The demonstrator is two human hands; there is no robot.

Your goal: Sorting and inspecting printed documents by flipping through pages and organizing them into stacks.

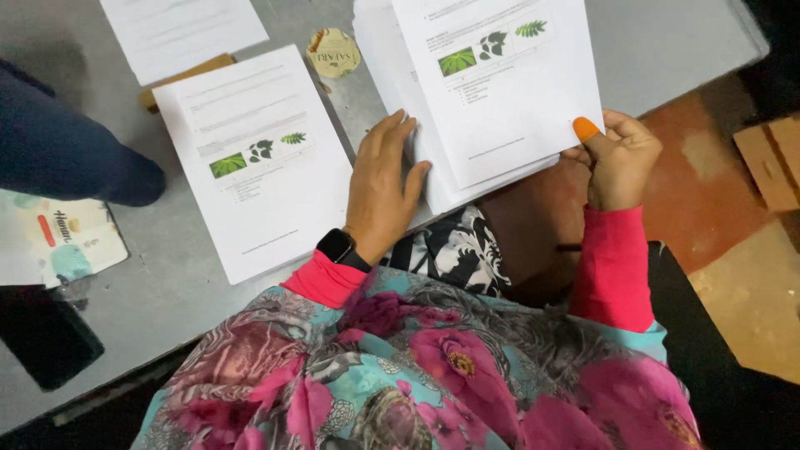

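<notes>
Holding: the right hand (618,158) pinches the lower right corner of the top sheet (500,83), thumb over the paper, an orange rubber tip on that thumb, likely for grip on single pages.
Left hand: the left hand (382,187) lies flat, fingers (392,142) spread and pressed on the left edge of the stack (392,58); it seems placed so to keep the pile from sliding while the top page is lifted. It closes on nothing.
Stack: printed white pages at the near edge of the grey table (667,50), overhanging toward the person's lap; the top sheet sits raised and slightly skewed from those beneath.
Single sheet: another page (258,158) with the same three green leaf pictures lies flat to the left, just beside the left hand, apart from the stack.
Watch: a dark watch (337,246) on the left wrist, below a pink sleeve.
Others: a round foil lid (333,52) between the papers; a further page (179,29) at the far edge; a dark sleeve (67,142) of another person at far left; a printed card (71,237) below it.
</notes>
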